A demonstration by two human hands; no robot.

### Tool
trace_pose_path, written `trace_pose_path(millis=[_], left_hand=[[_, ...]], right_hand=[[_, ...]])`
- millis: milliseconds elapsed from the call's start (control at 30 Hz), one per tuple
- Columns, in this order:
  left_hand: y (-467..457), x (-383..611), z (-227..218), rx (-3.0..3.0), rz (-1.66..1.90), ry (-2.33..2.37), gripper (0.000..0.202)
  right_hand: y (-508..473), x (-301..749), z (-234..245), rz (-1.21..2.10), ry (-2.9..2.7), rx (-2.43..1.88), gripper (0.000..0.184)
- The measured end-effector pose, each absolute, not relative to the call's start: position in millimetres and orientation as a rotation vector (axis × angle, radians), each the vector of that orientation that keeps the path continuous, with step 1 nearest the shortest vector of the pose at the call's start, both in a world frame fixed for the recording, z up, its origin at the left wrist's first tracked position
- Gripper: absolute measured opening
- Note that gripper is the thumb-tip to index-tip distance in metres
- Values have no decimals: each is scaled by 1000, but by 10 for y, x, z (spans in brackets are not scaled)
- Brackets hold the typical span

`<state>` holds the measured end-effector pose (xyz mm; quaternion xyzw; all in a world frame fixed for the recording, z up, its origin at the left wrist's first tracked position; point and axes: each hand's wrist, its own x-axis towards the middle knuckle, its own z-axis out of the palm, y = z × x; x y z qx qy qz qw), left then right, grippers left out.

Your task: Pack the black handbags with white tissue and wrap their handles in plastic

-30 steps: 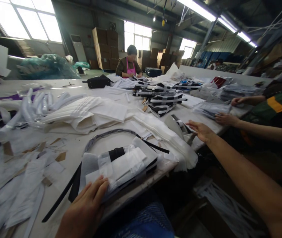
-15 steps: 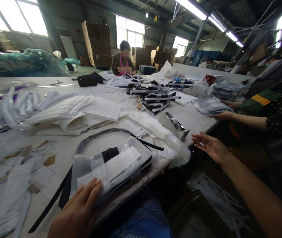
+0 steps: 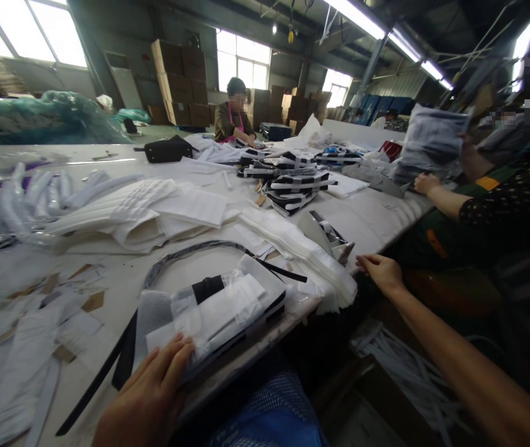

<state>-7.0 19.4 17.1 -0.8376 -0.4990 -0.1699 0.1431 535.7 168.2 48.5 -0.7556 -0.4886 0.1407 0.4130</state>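
Observation:
My left hand (image 3: 153,391) lies flat, fingers stretched out, on the near end of a black-and-white bag wrapped in clear plastic and white paper (image 3: 218,310) at the table's front edge. A black strap (image 3: 199,249) loops behind the bag. My right hand (image 3: 381,271) is palm down at the table's edge with fingers loosely extended and nothing in it. It is just right of a stack of white plastic sleeves (image 3: 302,254) and a grey folded piece (image 3: 334,239).
A co-worker at the right lifts a bundle of plastic-wrapped pieces (image 3: 432,143); another person (image 3: 234,115) sits at the far end. Striped black-and-white stacks (image 3: 297,180), white sheets (image 3: 153,205) and paper scraps (image 3: 36,323) cover the white table (image 3: 386,217). White straps (image 3: 414,372) lie below.
My right hand left the grey piece, drew back off the table and turned palm down at its edge. The co-worker lifted a bundle off the table. My left hand stayed put.

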Motion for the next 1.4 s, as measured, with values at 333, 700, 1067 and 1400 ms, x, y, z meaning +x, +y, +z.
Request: trace_pose_path(millis=[333,700,1067,1400], left_hand=[[195,-29,174,-2413,-570,-1441,50],[156,55,280,-2436,-675,-1505,44],[174,104,240,-2421,-842,-1552,28],[172,125,230,-2362,-923,-1580,25]], right_hand=[[1037,5091,1275,-12,-2180,-1713,20],[968,3464,1774,98,-2996,-524,29],[1462,2145,1663,841,-3041,2,23],[2283,1366,1221,973,-3300,-124,31]])
